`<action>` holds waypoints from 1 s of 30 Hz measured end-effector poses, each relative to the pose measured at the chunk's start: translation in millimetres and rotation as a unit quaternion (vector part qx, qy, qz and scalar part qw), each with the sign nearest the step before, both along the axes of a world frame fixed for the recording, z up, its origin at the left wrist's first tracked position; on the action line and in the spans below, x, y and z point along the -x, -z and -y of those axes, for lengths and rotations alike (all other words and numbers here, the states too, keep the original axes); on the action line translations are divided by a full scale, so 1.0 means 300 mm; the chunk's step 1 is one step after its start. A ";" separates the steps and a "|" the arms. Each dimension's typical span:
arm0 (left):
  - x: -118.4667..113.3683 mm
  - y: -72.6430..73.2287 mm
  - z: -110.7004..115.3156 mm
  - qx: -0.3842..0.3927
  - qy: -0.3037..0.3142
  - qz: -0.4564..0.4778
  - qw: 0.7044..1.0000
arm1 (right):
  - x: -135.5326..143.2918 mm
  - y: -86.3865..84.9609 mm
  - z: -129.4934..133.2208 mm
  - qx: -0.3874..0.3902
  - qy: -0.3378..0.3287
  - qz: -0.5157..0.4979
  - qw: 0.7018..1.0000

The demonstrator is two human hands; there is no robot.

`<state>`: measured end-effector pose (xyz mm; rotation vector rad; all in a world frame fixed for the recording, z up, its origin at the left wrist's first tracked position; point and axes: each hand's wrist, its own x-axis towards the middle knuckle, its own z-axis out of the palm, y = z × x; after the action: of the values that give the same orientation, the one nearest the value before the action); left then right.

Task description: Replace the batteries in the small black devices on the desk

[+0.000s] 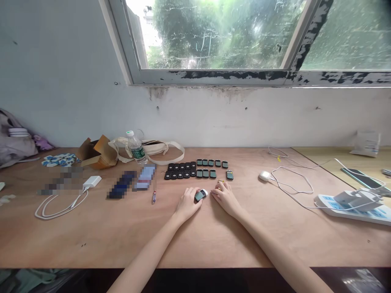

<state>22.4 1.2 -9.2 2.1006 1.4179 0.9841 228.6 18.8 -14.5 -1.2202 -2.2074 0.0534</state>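
Note:
My left hand (187, 203) is closed around a small electronic device (200, 195) with a grey screen, tilted above the wooden table. A shiny silver patch shows at the device's right end, too small to make out. Just to the right, my right hand (226, 198) has its fingers curled and pressed together. Something small and yellow (220, 182) shows by its knuckles; what the fingertips hold, if anything, is hidden. Beyond my hands lie two rows of similar grey-screen units (205, 173). To their left, several black casings (180, 174) sit close together.
A small screwdriver-like tool (154, 197) lies left of my hands. Farther left are two blurred flat items, a water bottle (137, 149), an open cardboard box (99, 154) and a white charger (92, 182). Right are a white cable (293, 191) and a power strip (332, 205).

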 end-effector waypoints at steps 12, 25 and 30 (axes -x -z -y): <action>0.021 0.009 -0.024 0.034 0.026 0.137 0.990 | 0.046 0.006 0.028 0.008 -0.021 -0.043 0.999; 0.016 0.036 -0.041 0.092 0.002 0.201 0.975 | 0.126 0.030 0.049 0.211 -0.023 -0.365 0.906; 0.018 0.047 -0.047 0.106 -0.001 0.250 0.962 | 0.119 0.016 0.057 0.205 -0.009 -0.374 0.904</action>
<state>16.9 15.4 -23.4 1.5507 1.2010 1.1972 192.9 1.7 -19.3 -1.1250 -1.5522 0.8832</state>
